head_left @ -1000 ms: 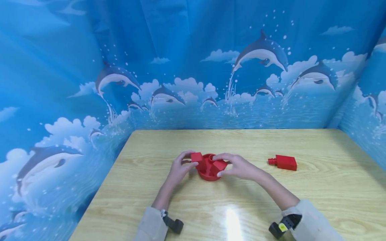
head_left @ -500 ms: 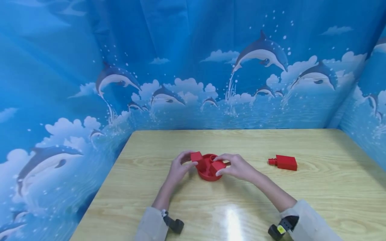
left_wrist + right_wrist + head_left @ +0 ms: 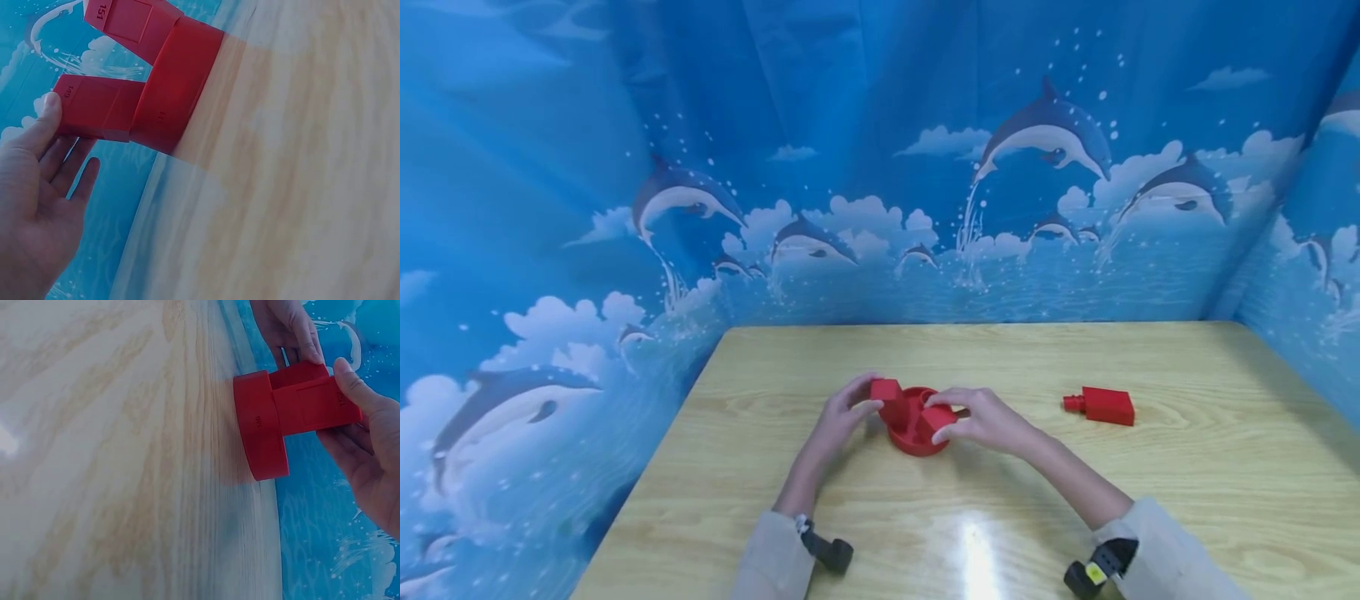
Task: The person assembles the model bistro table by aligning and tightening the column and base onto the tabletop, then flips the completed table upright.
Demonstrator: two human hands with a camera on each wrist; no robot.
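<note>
A shallow round red dish (image 3: 917, 450) sits on the wooden table. My left hand (image 3: 842, 418) pinches an oblong red block (image 3: 100, 105) standing upright at the dish's left side, thumb on its near face and fingers behind. Raised digits mark the block near its top. Opposite, my right hand (image 3: 988, 422) holds a similar red block (image 3: 312, 407) between thumb and fingers, its lower end at the dish's right side and its top leaning slightly inward. Between the blocks, part of a small red ring (image 3: 925, 395) shows inside the dish; fingers and blocks cover the rest.
A red bottle-shaped block (image 3: 1108, 406) with a ridged neck lies on its side to the right, neck pointing left. The wooden table (image 3: 790, 350) ends at a blue dolphin-print curtain (image 3: 865, 125) at the back and sides.
My right hand has shifted slightly left with its block, bringing it closer to the dish's middle. The left hand keeps its grip in nearly the same place. The head view has moved a little.
</note>
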